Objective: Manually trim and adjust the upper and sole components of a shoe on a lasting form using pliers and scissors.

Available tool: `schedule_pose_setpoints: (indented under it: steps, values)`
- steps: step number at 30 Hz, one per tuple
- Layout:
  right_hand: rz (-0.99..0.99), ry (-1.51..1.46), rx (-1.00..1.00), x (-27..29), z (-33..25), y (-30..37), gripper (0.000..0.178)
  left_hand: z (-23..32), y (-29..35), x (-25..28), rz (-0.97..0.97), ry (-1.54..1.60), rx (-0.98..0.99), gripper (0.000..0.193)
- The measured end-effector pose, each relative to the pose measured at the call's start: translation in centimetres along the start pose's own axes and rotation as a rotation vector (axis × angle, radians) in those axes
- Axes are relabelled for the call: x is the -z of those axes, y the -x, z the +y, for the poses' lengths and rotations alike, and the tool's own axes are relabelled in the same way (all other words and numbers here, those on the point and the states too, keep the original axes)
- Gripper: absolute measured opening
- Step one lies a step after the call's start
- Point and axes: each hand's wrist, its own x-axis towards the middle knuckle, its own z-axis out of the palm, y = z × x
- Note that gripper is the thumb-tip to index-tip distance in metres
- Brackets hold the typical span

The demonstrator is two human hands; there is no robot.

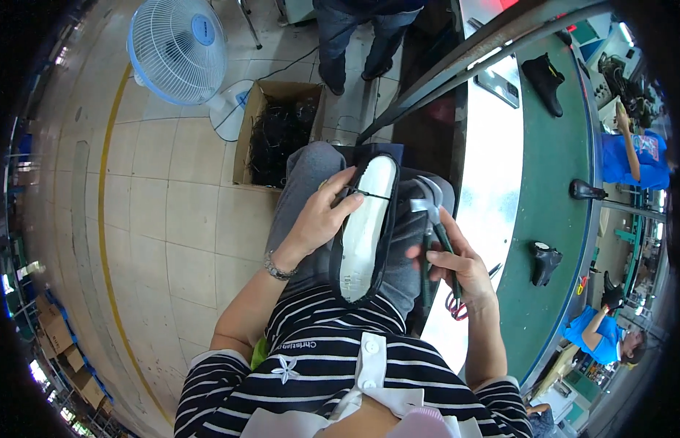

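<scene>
Across my lap lies a black shoe upper [390, 219] pulled over a last, bottom up, so the pale insole [363, 241] faces me. My left hand [316, 225] grips its left edge, thumb resting on the insole by a thin black cord [374, 195] that crosses it. To the right of the shoe, my right hand [468, 274] is closed around the dark handles of lasting pincers [430, 198]. Their metal head points away from me, above my right thigh and apart from the shoe.
A cardboard box [244, 157] of tangled black strips stands on the floor ahead, beside a fan [181, 47]. On my right run a shiny metal ledge [493, 153] and a green belt [533, 190] carrying black boots [546, 84]. A slanted metal bar [457, 66] crosses ahead. Several people are nearby.
</scene>
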Motion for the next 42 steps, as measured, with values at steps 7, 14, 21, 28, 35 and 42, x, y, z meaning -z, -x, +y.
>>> schedule_pose_setpoints:
  steps: [7,14,21,28,35,42]
  values:
    - [-0.184,0.076,-0.166,-4.0,-3.4,-3.5,0.068,3.5,-3.8,-0.9,0.115,-0.378,-0.117,0.043]
    - [-0.12,0.316,-0.358,-5.4,-7.5,-4.4,0.067,3.1,-4.3,-1.2,0.236,-0.445,-0.352,0.032]
    - [-0.123,0.432,-0.203,-6.2,-5.5,-4.3,0.07,3.3,-4.3,-1.6,0.242,-0.44,-0.386,0.028]
    - [0.026,0.701,0.048,-5.9,-1.2,-3.8,0.064,2.8,-3.8,-1.6,0.257,-0.51,-0.479,0.024]
    - [0.032,0.909,0.147,-5.6,-0.7,-3.3,0.067,2.8,-3.1,-0.6,0.161,-0.528,-0.561,0.03]
    - [0.055,1.334,0.205,-5.4,-2.8,-2.6,0.07,3.6,-3.2,0.7,-0.026,-0.785,-0.658,0.053]
